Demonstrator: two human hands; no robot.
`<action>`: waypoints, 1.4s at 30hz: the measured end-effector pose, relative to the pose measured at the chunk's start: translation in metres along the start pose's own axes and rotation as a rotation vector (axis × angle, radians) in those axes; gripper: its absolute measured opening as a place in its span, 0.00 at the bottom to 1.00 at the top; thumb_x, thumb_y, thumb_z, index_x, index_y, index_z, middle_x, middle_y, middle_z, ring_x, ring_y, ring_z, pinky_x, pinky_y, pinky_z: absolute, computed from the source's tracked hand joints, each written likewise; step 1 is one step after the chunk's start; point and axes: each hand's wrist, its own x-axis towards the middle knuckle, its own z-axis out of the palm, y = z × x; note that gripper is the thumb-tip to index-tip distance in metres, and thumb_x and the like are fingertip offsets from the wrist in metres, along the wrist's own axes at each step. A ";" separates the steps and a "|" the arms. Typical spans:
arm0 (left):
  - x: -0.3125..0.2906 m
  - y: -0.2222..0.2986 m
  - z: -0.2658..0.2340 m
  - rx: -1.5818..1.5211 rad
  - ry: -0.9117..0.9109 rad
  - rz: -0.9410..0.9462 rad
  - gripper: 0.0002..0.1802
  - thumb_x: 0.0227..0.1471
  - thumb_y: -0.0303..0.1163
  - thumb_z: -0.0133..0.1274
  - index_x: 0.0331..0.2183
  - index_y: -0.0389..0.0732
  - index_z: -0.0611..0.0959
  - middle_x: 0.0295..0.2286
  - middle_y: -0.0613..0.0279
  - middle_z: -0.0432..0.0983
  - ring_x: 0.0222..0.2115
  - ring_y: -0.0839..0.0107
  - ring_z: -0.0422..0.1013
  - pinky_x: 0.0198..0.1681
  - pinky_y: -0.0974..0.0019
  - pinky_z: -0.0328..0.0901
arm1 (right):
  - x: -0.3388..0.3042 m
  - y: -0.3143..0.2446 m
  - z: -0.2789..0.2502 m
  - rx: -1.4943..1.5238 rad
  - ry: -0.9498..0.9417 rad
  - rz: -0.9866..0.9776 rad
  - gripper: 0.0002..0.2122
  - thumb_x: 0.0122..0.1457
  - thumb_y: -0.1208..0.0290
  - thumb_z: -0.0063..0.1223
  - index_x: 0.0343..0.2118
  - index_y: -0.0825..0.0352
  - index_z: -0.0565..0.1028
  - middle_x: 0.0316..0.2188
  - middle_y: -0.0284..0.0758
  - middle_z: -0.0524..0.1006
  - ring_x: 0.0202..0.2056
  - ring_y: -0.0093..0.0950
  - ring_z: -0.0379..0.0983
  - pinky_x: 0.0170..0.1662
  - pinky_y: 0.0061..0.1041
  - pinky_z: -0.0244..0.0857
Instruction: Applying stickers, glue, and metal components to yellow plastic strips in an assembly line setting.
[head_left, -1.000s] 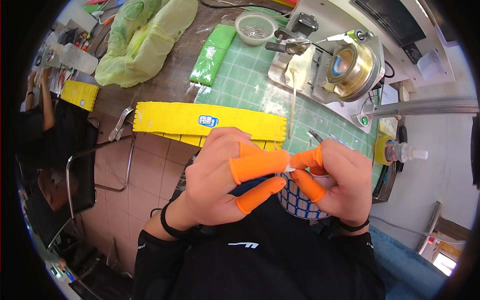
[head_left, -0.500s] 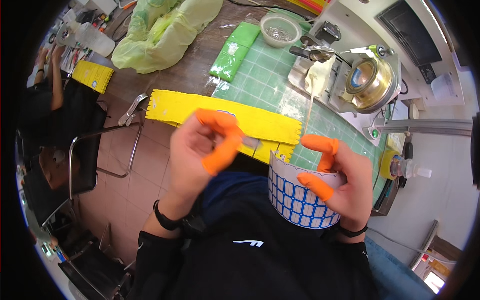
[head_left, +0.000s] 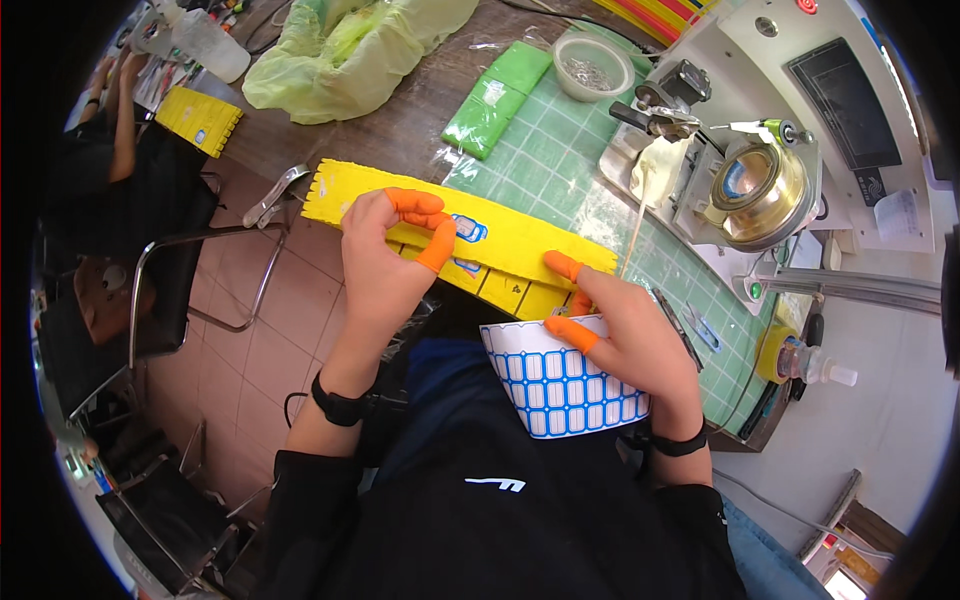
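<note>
Orange finger cots cover several fingertips of both hands. My left hand [head_left: 385, 235] is over a long yellow strip [head_left: 365, 185] with notched ends, thumb and forefinger drawn together; whatever may be between them cannot be made out. Just right of those fingertips, a blue-edged label [head_left: 470, 229] lies on the strip. A second yellow strip [head_left: 500, 290] shows beneath, with part of another label on it. My right hand [head_left: 630, 325] grips a curved white sheet of blue-bordered labels [head_left: 570, 385] by its upper right edge, while its forefinger touches the strip's right end.
A green packet [head_left: 497, 100] and a bowl of small metal bits [head_left: 592, 68] stand on the green mat [head_left: 540, 150]. Right of them is a white machine [head_left: 790, 160] with a brass-coloured round part. Small blue snips [head_left: 703, 328] lie at the right. A co-worker's arm [head_left: 125, 115] shows far left.
My right hand has moved left and lowered its forefinger onto the yellow strip, bringing the label sheet along. My left hand has moved up slightly, its thumb and forefinger now above the strip.
</note>
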 end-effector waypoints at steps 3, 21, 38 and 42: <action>0.003 0.005 0.001 0.322 0.080 0.242 0.17 0.45 0.24 0.67 0.39 0.37 0.80 0.30 0.61 0.78 0.40 0.62 0.72 0.48 0.59 0.65 | 0.000 0.002 0.002 -0.037 -0.005 0.024 0.27 0.59 0.67 0.62 0.61 0.65 0.69 0.33 0.43 0.77 0.36 0.41 0.76 0.41 0.37 0.70; -0.017 0.016 -0.021 0.574 -0.366 0.489 0.26 0.58 0.35 0.56 0.57 0.40 0.77 0.60 0.58 0.70 0.63 0.61 0.63 0.67 0.49 0.51 | -0.006 0.003 0.018 -0.207 0.023 0.048 0.32 0.59 0.64 0.62 0.66 0.60 0.66 0.33 0.41 0.76 0.35 0.39 0.77 0.40 0.37 0.70; 0.020 0.006 -0.023 0.478 -0.274 0.590 0.18 0.54 0.27 0.59 0.49 0.41 0.83 0.50 0.57 0.80 0.50 0.55 0.74 0.52 0.57 0.66 | -0.026 -0.010 -0.013 0.270 0.066 -0.014 0.11 0.54 0.71 0.67 0.40 0.67 0.84 0.32 0.38 0.84 0.32 0.30 0.80 0.38 0.24 0.70; 0.009 0.044 -0.023 -0.049 -0.337 0.470 0.25 0.50 0.36 0.66 0.50 0.40 0.83 0.43 0.55 0.81 0.43 0.56 0.77 0.46 0.61 0.69 | -0.027 -0.004 -0.015 0.419 0.201 -0.106 0.10 0.54 0.73 0.67 0.40 0.67 0.83 0.34 0.37 0.84 0.35 0.31 0.81 0.40 0.24 0.72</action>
